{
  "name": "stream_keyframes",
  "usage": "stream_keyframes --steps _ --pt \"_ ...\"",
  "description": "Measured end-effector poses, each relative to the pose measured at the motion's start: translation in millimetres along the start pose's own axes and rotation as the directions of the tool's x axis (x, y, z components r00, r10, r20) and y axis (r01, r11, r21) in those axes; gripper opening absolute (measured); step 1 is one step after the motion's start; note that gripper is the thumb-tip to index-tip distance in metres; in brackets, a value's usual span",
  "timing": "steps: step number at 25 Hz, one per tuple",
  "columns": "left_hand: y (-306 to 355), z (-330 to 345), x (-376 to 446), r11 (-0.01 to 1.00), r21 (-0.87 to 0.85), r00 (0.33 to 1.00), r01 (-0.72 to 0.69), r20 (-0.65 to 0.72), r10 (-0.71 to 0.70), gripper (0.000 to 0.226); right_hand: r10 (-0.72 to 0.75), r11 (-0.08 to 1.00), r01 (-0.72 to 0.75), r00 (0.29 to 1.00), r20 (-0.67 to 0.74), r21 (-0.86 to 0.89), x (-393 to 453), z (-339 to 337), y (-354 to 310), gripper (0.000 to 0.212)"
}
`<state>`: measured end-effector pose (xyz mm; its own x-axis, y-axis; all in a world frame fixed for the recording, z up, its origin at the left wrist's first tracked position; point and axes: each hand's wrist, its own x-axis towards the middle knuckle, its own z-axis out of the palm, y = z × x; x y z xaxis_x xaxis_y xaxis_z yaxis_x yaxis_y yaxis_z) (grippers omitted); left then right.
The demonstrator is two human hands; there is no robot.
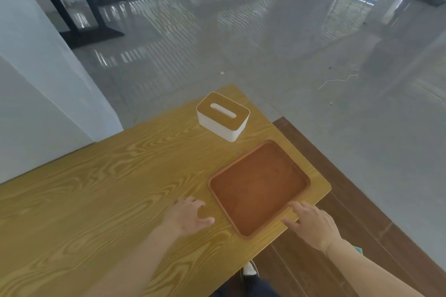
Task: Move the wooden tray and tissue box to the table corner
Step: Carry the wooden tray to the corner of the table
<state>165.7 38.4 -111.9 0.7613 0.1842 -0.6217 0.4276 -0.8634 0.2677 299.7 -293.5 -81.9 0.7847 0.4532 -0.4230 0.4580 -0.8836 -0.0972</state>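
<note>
Plainly empty and spread, the right hand (311, 224) seems to touch the near rim of the shallow reddish wooden tray (259, 188) at the table (96, 200) edge, left hand (188, 214) open beside it; a careless shove could tip it off, or knock the wood-lidded white tissue box (223, 116) at the far corner.

Wooden table (96, 200) (bearing tray (259, 188), tissue box (223, 117))
</note>
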Motion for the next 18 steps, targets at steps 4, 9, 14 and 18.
stream_keyframes --steps 4,9,14,18 --pt "18.1 3.6 16.1 0.99 -0.074 0.992 0.121 -0.016 -0.122 0.087 0.158 0.986 -0.157 0.987 -0.006 0.062 36.1 3.5 28.1 0.087" --pt "42.3 5.5 47.9 0.937 -0.238 0.961 0.255 -0.047 -0.273 0.108 0.229 0.947 -0.249 0.966 0.117 0.204 74.2 8.0 56.5 0.112" --pt "55.3 5.2 71.2 0.913 -0.286 0.95 0.289 -0.028 -0.31 0.125 0.167 0.951 -0.211 0.966 0.198 0.226 98.9 5.3 78.5 0.118" --pt "56.5 8.2 77.0 0.884 -0.346 0.939 0.315 -0.024 -0.344 0.13 0.138 0.942 -0.197 0.965 0.222 0.272 111.6 2.0 87.1 0.118"
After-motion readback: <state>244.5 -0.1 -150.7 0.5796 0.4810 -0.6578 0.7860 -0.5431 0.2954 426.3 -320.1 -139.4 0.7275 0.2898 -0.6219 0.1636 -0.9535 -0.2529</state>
